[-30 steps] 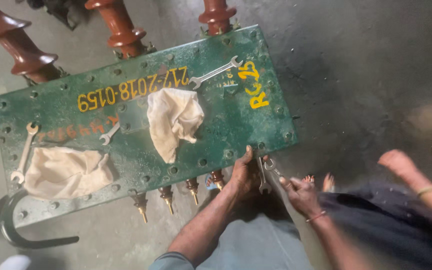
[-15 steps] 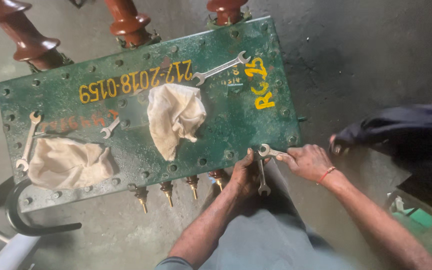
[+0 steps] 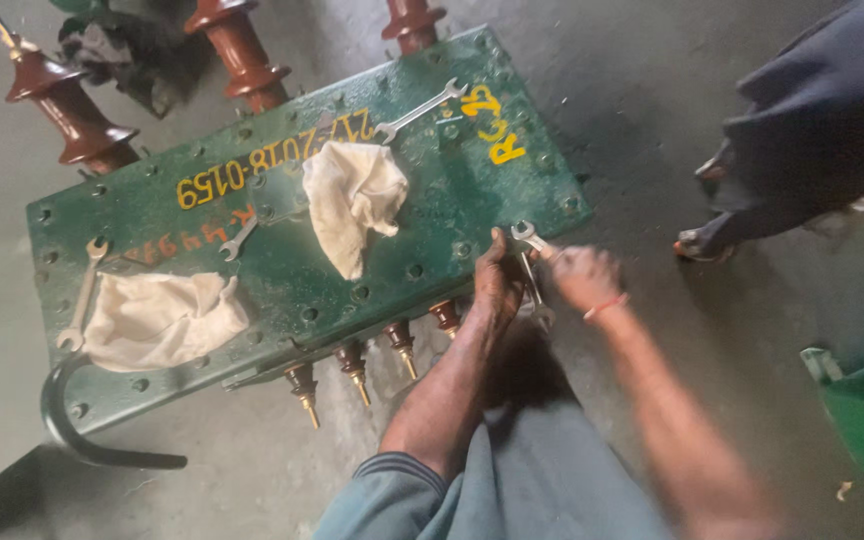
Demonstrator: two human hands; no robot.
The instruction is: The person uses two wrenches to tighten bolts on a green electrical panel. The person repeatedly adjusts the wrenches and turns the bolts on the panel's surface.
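head view, steeply down, close

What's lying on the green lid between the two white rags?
In the head view, a small spanner lies on the green lid between the left rag and the middle rag, beside painted yellow and orange markings.

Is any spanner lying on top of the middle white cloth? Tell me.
No: the middle white cloth is bare; the nearest spanner lies beside it on the green cover.
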